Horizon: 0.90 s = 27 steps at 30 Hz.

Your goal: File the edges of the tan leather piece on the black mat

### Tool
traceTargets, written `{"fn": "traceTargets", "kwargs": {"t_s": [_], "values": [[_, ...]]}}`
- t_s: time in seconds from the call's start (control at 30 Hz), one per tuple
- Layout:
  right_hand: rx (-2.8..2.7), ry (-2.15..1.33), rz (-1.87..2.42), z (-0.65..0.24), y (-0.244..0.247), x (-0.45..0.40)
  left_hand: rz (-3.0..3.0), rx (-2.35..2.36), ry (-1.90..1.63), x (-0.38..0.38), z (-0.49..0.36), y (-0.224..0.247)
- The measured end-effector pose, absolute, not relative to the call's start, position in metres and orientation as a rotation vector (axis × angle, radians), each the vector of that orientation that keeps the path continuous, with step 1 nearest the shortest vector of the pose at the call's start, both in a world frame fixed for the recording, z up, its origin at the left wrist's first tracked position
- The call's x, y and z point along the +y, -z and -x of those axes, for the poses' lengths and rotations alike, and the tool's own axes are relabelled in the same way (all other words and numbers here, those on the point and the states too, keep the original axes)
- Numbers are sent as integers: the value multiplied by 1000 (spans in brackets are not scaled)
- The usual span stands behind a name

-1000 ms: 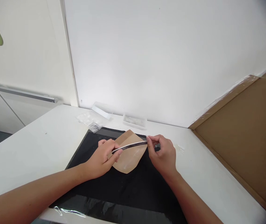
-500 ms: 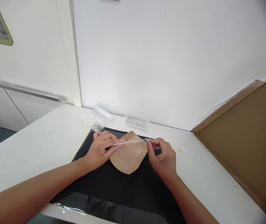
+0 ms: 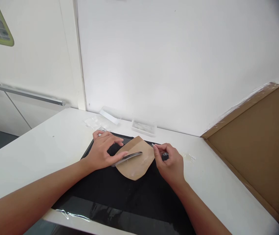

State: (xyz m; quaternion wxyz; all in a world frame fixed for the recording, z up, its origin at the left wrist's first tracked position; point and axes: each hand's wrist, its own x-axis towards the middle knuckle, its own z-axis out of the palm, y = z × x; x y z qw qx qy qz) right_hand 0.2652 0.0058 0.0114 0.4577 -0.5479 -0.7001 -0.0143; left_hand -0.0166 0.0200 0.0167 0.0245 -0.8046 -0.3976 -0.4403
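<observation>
The left hand (image 3: 103, 150) is open, thumb and fingers spread apart, with a slim dark strip (image 3: 132, 155) at its thumb — whether the two touch, I cannot tell. The strip lies over a tan sheet (image 3: 136, 168) between the hands, above a black mat (image 3: 129, 199) on the white desk (image 3: 227, 176). The right hand (image 3: 170, 163) pinches a small pale piece (image 3: 153, 145) — thumb against finger. Beyond the hands sits a clear tray (image 3: 144, 132); small white bits (image 3: 192, 158) lie just right of the right hand
</observation>
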Motion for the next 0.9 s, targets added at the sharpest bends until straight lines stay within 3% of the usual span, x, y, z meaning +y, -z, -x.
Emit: {"fn": "traceTargets", "kwargs": {"t_s": [0.4, 0.9], "values": [[-1775, 48, 1295, -265, -11, 6, 2431, -1595, 1294, 42, 25, -3], [-1818, -91, 1370, -266, -8, 8, 2674, -1414, 1189, 51, 30, 12]]}}
